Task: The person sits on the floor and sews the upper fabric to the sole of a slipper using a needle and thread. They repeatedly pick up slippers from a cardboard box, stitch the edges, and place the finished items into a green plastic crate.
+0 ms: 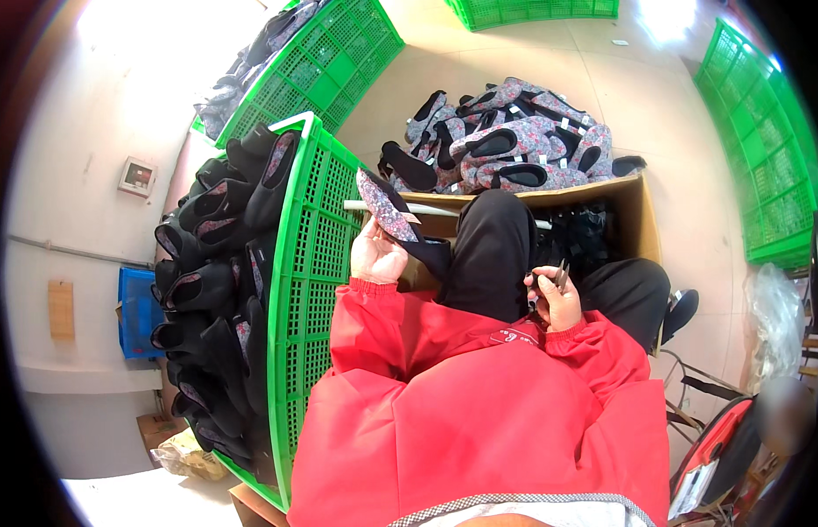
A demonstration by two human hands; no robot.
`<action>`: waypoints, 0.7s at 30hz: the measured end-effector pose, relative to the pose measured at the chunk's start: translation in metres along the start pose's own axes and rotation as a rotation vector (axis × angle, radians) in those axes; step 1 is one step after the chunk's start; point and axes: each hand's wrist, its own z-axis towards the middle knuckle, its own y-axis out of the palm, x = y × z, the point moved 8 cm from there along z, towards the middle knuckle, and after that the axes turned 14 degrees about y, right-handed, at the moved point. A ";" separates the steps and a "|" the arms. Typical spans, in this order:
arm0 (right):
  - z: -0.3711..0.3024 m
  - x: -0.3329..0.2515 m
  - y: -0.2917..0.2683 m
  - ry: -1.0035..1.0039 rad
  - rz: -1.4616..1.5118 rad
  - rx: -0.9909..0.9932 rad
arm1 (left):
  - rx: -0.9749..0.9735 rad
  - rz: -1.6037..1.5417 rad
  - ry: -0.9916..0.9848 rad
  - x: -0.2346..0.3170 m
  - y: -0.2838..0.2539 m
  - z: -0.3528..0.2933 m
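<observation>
My left hand (378, 255) is closed on a cloth shoe (390, 208) with a grey-pink floral side and a black part. It holds the shoe up beside my knee, near a green crate's wall. In front of my right thigh, my right hand (557, 303) is closed round small dark thread snips (563, 274), whose two pointed tips stick up from the fingers. Past my knees lies a heap of floral shoes (523, 145) with black openings. Inside the green crate (299, 351) on my left, black shoes (211, 263) with floral linings are stacked.
A cardboard box (636, 202) with black items inside stands by my legs. A pale rod (440, 211) crosses near its edge. More green crates (760, 132) stand at the far left, far back and right. Clear plastic (775, 321) hangs at right, above a red-black bag (716, 439).
</observation>
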 end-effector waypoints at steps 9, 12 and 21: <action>0.000 0.003 0.001 0.034 -0.007 0.000 | -0.089 0.065 0.077 -0.002 0.017 -0.010; -0.002 -0.004 0.003 -0.036 0.012 -0.028 | -0.240 0.025 0.178 0.000 0.049 -0.034; -0.033 -0.124 0.035 -0.263 -0.152 -0.197 | -0.655 0.581 0.109 -0.085 0.095 -0.127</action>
